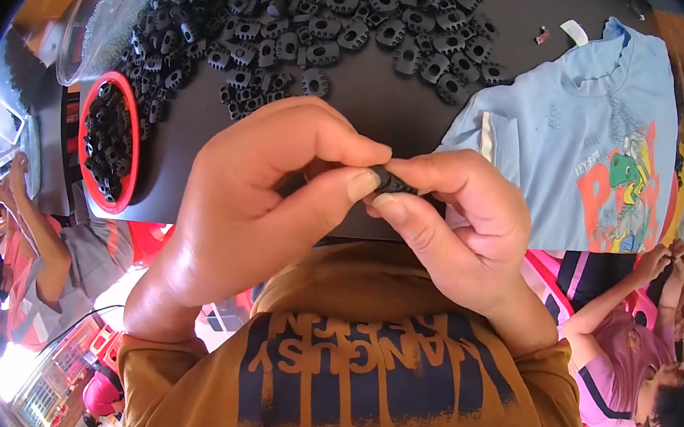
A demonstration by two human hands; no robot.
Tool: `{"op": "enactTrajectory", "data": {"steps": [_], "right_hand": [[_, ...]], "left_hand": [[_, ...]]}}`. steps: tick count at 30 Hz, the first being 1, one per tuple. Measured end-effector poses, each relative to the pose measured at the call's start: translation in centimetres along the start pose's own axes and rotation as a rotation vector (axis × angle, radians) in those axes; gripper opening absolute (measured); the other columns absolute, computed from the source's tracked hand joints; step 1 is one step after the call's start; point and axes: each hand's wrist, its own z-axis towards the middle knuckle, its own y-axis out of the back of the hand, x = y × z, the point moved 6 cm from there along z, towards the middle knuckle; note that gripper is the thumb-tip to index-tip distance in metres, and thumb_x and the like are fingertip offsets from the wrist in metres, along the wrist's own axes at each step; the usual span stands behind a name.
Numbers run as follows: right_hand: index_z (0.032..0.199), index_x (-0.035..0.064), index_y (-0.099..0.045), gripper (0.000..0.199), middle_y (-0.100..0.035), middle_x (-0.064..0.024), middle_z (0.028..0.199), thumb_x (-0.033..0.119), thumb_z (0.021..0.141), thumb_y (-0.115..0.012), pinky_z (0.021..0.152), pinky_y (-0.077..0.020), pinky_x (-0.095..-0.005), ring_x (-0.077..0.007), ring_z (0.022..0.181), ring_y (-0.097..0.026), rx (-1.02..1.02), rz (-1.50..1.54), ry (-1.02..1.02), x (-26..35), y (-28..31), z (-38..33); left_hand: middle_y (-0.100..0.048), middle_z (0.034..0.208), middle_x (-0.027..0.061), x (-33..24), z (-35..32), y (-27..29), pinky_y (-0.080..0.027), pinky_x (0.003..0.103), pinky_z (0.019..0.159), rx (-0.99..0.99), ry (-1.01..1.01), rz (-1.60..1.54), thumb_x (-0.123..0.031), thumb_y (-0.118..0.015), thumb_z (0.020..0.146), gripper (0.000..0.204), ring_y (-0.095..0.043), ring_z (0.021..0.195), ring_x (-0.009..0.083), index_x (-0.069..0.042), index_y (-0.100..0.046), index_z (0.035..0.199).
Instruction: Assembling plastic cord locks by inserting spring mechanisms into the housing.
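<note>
My left hand (266,175) and my right hand (468,219) meet in front of my chest, near the table's front edge. Between their thumbs and forefingers they pinch one small black plastic piece (390,183), mostly covered by the fingers. Beyond my hands lies a big heap of black toothed plastic pieces (325,28), oval with an open middle. A red-rimmed basket (135,148) to the left holds more small black parts (108,132).
A light blue T-shirt (550,123) with a printed cartoon lies on the dark table (353,118) at right. A clear plastic tub (84,32) leans at the far left. People sit on both sides; the hands of one person (664,260) show at right.
</note>
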Motion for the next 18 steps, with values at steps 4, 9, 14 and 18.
{"op": "enactTrajectory", "data": {"steps": [4,9,14,18], "right_hand": [[0.092,0.0013,-0.064,0.014,-0.065,-0.0073,0.078,0.003,0.08,-0.071,0.058,-0.0474,-0.0234,-0.0131,0.065,-0.063,-0.021,-0.032,-0.043,-0.3,0.3,0.1],[0.094,-0.0003,-0.063,0.011,-0.066,-0.0037,0.078,0.002,0.085,-0.067,0.061,-0.0488,-0.0212,-0.0071,0.069,-0.062,-0.033,-0.076,-0.031,0.1,0.4,0.2],[0.105,-0.0045,-0.055,0.015,-0.065,-0.0104,0.094,0.0,0.091,-0.058,0.076,-0.0516,-0.0254,-0.0126,0.083,-0.064,0.063,0.282,-0.144,0.9,0.0,0.7],[0.11,-0.0065,-0.051,0.018,-0.063,-0.0165,0.104,-0.001,0.093,-0.053,0.084,-0.0534,-0.0316,-0.0187,0.091,-0.065,0.164,0.354,-0.16,1.5,-0.4,0.5]], "left_hand": [[-0.059,0.087,0.0083,-2.1,0.4,-0.4,-0.044,0.026,0.065,0.056,-0.428,0.419,0.005,-0.06,0.081,0.016,-0.055,0.072,0.0161,0.003,-0.064,0.096],[-0.059,0.085,0.009,-2.8,0.6,-0.6,-0.043,0.026,0.065,0.035,-0.483,0.552,0.007,-0.058,0.081,0.017,-0.055,0.073,0.0171,0.003,-0.064,0.097],[-0.056,0.086,0.0045,-1.3,1.0,-0.3,-0.039,0.019,0.061,0.01,-0.009,-0.058,0.004,-0.055,0.084,0.016,-0.05,0.069,0.007,0.004,-0.062,0.099],[-0.056,0.088,0.0059,-1.7,0.5,0.3,-0.038,0.018,0.06,-0.064,0.035,-0.175,0.002,-0.055,0.082,0.018,-0.049,0.066,0.0066,0.005,-0.063,0.098]]}}
